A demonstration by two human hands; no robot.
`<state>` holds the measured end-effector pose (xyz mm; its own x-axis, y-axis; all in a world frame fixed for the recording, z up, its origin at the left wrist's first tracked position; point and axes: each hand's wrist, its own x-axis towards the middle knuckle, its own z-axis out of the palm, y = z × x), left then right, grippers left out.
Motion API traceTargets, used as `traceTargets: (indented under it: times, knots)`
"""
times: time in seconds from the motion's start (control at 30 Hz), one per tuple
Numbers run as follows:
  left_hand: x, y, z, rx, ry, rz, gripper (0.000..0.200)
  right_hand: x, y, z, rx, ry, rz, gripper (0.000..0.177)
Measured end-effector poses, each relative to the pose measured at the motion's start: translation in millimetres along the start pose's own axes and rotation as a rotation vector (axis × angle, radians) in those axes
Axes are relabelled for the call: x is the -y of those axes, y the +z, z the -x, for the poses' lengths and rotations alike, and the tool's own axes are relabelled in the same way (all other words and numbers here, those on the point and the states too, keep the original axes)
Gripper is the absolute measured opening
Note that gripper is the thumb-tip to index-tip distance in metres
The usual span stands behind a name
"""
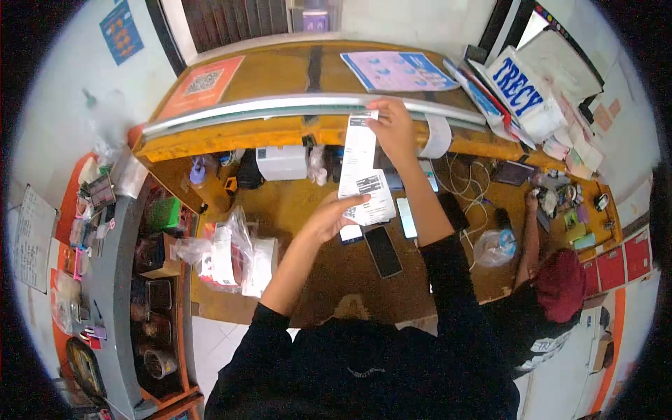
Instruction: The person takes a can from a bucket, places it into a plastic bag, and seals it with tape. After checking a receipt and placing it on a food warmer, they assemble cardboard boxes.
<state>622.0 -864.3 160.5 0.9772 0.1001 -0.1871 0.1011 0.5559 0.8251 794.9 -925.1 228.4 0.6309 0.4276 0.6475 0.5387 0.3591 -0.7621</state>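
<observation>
My right hand (393, 129) pinches the top end of a long white printed receipt (358, 150) at the front edge of the raised counter. Lower down, my left hand (331, 215) grips a shorter printed slip (374, 196), thumb on top, overlapping the lower part of the long receipt. Whether the two pieces are joined cannot be made out. Below my left hand, a dark phone (383, 251) lies on the wooden desk. Beside it is a phone with a lit screen (406, 218), close to my right forearm.
A white box-shaped device (282, 163) stands under the raised counter (280, 77). Plastic-wrapped boxes (234, 255) sit at the desk's left. White cables (470, 183) and a plastic bag (495, 247) lie right. A co-worker in a maroon head covering (560, 285) is at the right.
</observation>
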Motion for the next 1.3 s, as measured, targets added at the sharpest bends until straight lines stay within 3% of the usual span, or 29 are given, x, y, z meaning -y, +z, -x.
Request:
traceTargets:
  times: [0.13,0.2,0.27,0.33,0.37,0.47,0.53,0.6,0.8,0.93,1.0,1.07,1.1,1.13,1.2,1.23,1.27,1.3]
  knots:
    - [9,9,-17,-0.023,0.003,0.032,0.044,-11,-17,-11,-0.044,-0.049,0.222,0.021]
    - [24,7,-20,-0.025,0.025,0.064,0.042,-18,-29,-14,-0.032,-0.151,0.676,0.024]
    - [42,3,-16,-0.05,-0.046,0.021,0.036,-22,-32,-14,0.018,-0.16,0.618,0.02]
    - [57,-3,3,-0.054,-0.023,0.033,0.026,-12,-33,-8,0.049,-0.304,1.096,0.017]
    - [62,-5,16,-0.179,0.035,0.001,0.022,-3,-34,-7,0.093,-0.287,1.145,0.019]
    - [62,-11,43,-0.463,0.373,-0.09,0.014,-9,-36,-8,0.16,-0.298,1.026,0.019]
    - [20,9,77,-0.596,0.469,-0.354,0.014,-16,-34,-13,0.255,-0.382,1.017,0.023]
    - [-5,21,102,-0.655,0.56,-0.352,0.016,-12,-21,-14,0.309,-0.474,0.934,0.027]
    - [-30,48,183,-0.942,0.73,-0.226,0.019,-30,-19,-16,0.274,-0.531,1.1,0.023]
    - [-30,57,248,-0.993,0.803,-0.008,0.019,-1,-4,-10,0.243,-0.213,1.16,0.032]
    - [-27,53,273,-0.984,0.875,0.127,0.027,-7,-3,-14,0.342,-0.35,1.255,0.036]
    - [-24,48,307,-1.048,0.966,0.182,0.029,-11,11,-9,0.2,-0.378,1.327,0.041]
    - [-22,48,326,-1.094,0.963,0.122,0.029,-2,13,-16,0.317,-0.219,1.279,0.04]
    - [-21,47,345,-1.139,0.955,0.063,0.029,0,28,-11,0.332,-0.247,1.259,0.04]
    - [-25,42,384,-1.148,1.027,0.108,0.023,51,81,21,-0.267,-0.441,1.328,0.041]
    - [-20,41,400,-1.127,1.052,0.141,0.025,57,92,26,-0.142,-0.552,1.153,0.039]
    - [-18,36,425,-1.105,1.063,0.171,0.027,79,132,49,-0.021,-0.477,0.743,0.038]
    - [-12,27,446,-1.224,1.034,0.061,0.025,109,181,83,0.087,-0.383,0.332,0.037]
